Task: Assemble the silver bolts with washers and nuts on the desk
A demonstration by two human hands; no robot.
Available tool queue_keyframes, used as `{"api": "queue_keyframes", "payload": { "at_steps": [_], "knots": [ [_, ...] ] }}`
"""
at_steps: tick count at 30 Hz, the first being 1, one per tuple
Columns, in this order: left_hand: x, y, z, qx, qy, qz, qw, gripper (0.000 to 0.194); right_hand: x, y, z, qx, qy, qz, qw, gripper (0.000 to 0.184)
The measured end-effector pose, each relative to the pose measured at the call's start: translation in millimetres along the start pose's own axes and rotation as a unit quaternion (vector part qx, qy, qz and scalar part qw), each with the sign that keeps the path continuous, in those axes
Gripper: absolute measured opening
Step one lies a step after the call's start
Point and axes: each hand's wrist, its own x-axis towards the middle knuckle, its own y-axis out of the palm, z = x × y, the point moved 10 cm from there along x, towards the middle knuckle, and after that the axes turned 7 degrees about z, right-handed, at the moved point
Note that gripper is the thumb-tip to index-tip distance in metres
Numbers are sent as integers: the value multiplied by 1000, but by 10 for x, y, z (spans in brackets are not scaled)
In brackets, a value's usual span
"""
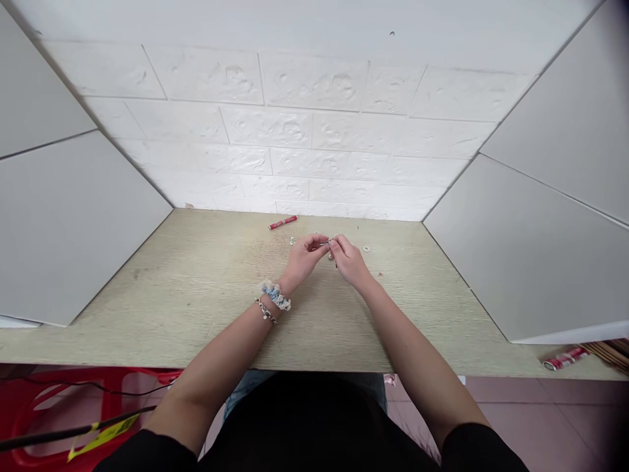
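Note:
Over the back middle of the table, my left hand [303, 259] and my right hand [350, 261] meet with their fingertips pinched. Between them is a thin metal bolt [325, 244], its left end in the left fingers and its right end at the right thumb. Whether a nut sits on that end is hidden by the right fingers. Under the hands a small metal piece [331, 257] shows in part. Another bolt [291, 241] is left of the left hand, and a flat washer [366, 249] lies just right of the right hand.
A red marker-like tube [283, 222] lies near the white brick-pattern wall [289, 134]. Grey panels [73, 223] stand on both sides of the wooden table [171, 295]. A red cylinder [565, 358] rests at the front right edge. A red plastic stool [59, 400] is below left.

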Motion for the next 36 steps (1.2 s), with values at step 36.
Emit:
{"api": "queue_keyframes", "payload": {
  "at_steps": [36],
  "knots": [
    [-99, 180, -158, 297, 104, 44, 948, 27, 25, -151, -10, 78, 28, -35, 996, 23]
  ]
}}
